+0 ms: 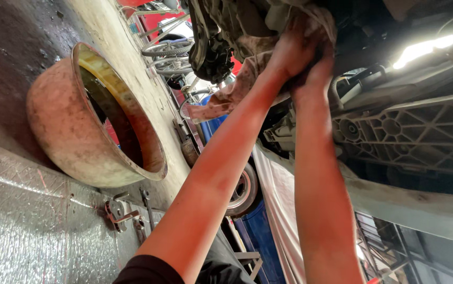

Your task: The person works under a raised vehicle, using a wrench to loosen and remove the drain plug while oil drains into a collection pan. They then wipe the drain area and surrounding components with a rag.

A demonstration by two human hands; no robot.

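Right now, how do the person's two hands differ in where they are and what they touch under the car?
The left hand is pressed into the stained rag, which wraps over and hangs below it; the right hand sits lower, its fingers hidden behind the left, so whether it grips the rag is unclear. The left arm comes up at a slant, the right arm nearly straight. Both are bare and raised together against the car's underside.

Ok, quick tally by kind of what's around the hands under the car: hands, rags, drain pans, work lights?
Hands: 2, left hand and right hand, both raised to the underbody
Rags: 1, stained rag under the hands
Drain pans: 1, round pan on the floor
Work lights: 1, lit lamp
Total: 5
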